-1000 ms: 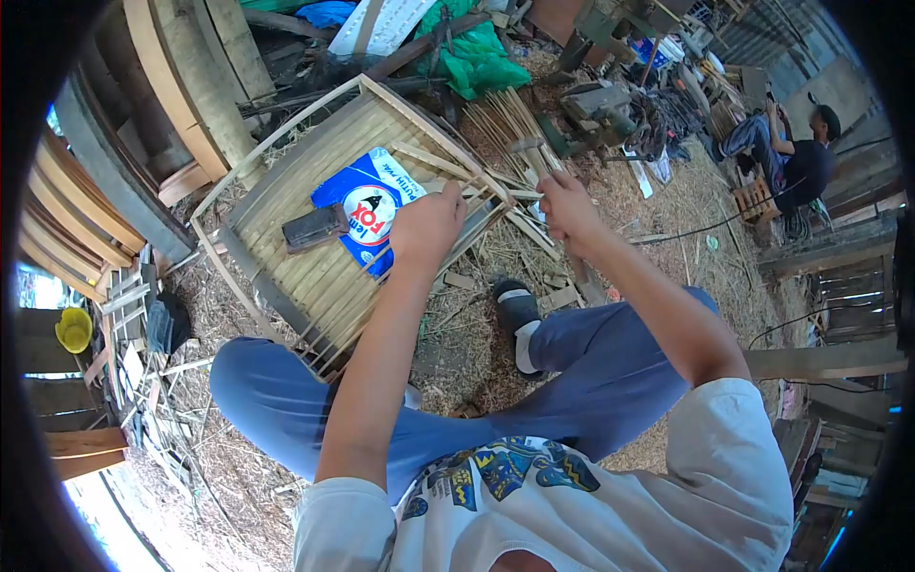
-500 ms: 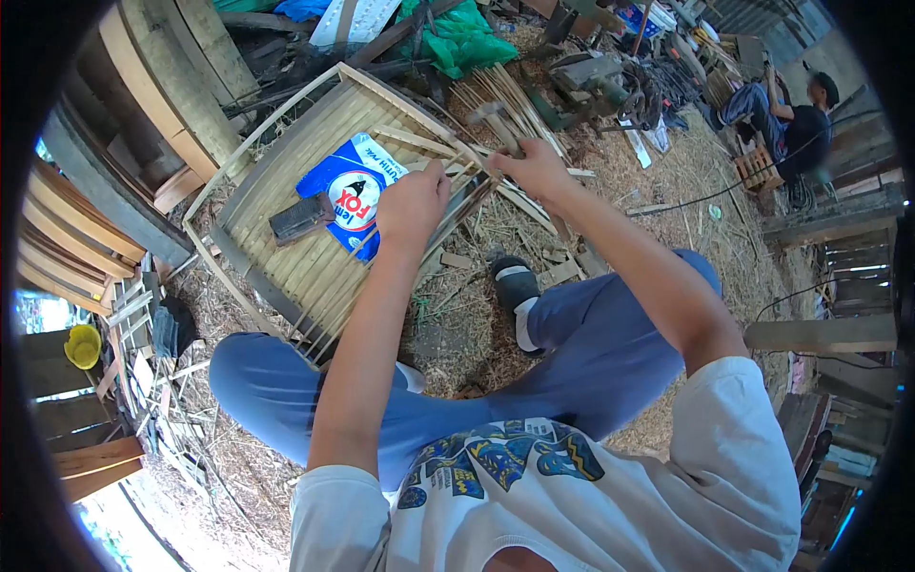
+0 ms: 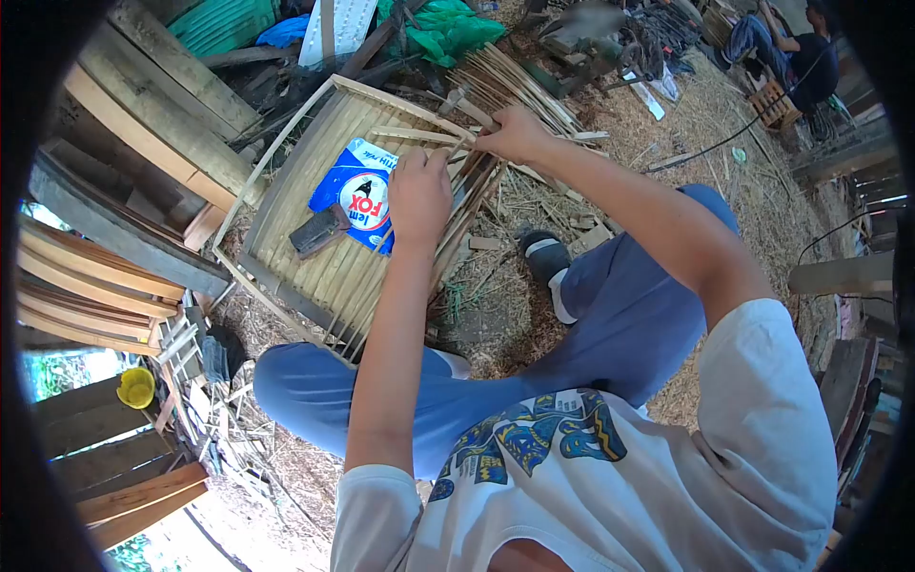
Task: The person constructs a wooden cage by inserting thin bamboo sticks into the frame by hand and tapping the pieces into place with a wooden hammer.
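A slatted wooden panel (image 3: 295, 243) with a thin frame rests in front of my knees. At its right corner my right hand (image 3: 517, 136) is closed around a hammer (image 3: 469, 108); its head sticks out to the upper left and much of the handle is hidden. My left hand (image 3: 419, 191) is closed over the panel's right side, fingertips pinching a thin wooden strip (image 3: 459, 155) close to the hammer hand. On the slats lies a blue and white glue bag (image 3: 360, 186) marked "lem FOX". A dark block (image 3: 318, 232) overlaps the bag's lower left edge.
Thin wooden sticks (image 3: 519, 81) lie in a bundle beyond the panel. Curved timber pieces (image 3: 95, 276) are stacked at the left, near a yellow bowl (image 3: 136, 388). Another person (image 3: 810, 62) sits at the far right. A black cable (image 3: 710, 151) crosses the shavings-covered ground.
The view has shifted, so the scene sits further right and lower at the left. My right hand and the hammer have tilted, and both hands have stayed at the panel's corner.
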`<state>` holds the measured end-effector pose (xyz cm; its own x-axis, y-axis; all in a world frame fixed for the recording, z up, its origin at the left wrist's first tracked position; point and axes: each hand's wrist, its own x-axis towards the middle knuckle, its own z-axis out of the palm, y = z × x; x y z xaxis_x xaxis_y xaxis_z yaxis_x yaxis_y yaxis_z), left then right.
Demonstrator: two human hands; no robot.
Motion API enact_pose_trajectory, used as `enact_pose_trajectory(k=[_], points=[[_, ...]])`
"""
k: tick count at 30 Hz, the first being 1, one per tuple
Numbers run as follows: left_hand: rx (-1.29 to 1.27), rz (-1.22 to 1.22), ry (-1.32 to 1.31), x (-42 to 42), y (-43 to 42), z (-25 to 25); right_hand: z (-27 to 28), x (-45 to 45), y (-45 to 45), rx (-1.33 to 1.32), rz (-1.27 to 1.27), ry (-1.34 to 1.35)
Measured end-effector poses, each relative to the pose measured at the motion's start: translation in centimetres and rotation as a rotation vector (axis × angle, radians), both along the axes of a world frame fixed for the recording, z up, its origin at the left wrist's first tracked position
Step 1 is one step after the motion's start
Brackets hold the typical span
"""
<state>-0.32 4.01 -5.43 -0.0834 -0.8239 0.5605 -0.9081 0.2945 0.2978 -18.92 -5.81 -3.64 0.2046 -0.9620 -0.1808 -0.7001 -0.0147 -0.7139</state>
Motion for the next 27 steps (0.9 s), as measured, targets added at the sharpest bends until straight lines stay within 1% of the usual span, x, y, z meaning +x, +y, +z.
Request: enact_pose_trajectory(k=[7, 10, 14, 17, 19, 22, 24, 27], points=[[0.009, -0.043, -0.024, 0.2, 0.0, 0.0, -1.5, 0.0, -0.5, 0.038, -0.018, -0.093], [0.008, -0.046, -0.020, 0.1, 0.2, 0.2, -1.8, 0.0, -0.8, 0.014, 0.009, -0.045], [0.033, -0.052, 0.024, -0.1, 0.3, 0.4, -2.7, 0.1, -1.3, 0.010, 0.009, -0.065], [0.076, -0.053, 0.056, -0.1, 0.2, 0.2, -2.4, 0.1, -1.2, 0.018, 0.013, -0.074], [0.092, -0.057, 0.068, 0.0, 0.1, 0.1, -1.1, -0.1, -0.7, 0.054, 0.031, -0.053], [0.101, -0.082, 0.066, 0.0, -0.3, 0.2, -1.1, -0.3, -0.9, 0.091, 0.009, -0.116], [0.108, -0.111, 0.038, 0.0, -1.1, 0.5, -1.3, -0.6, -1.2, 0.157, 0.022, -0.206], [0.180, -0.073, -0.026, -0.5, -2.1, 0.6, -1.4, -0.7, -1.2, 0.185, 0.039, -0.269]])
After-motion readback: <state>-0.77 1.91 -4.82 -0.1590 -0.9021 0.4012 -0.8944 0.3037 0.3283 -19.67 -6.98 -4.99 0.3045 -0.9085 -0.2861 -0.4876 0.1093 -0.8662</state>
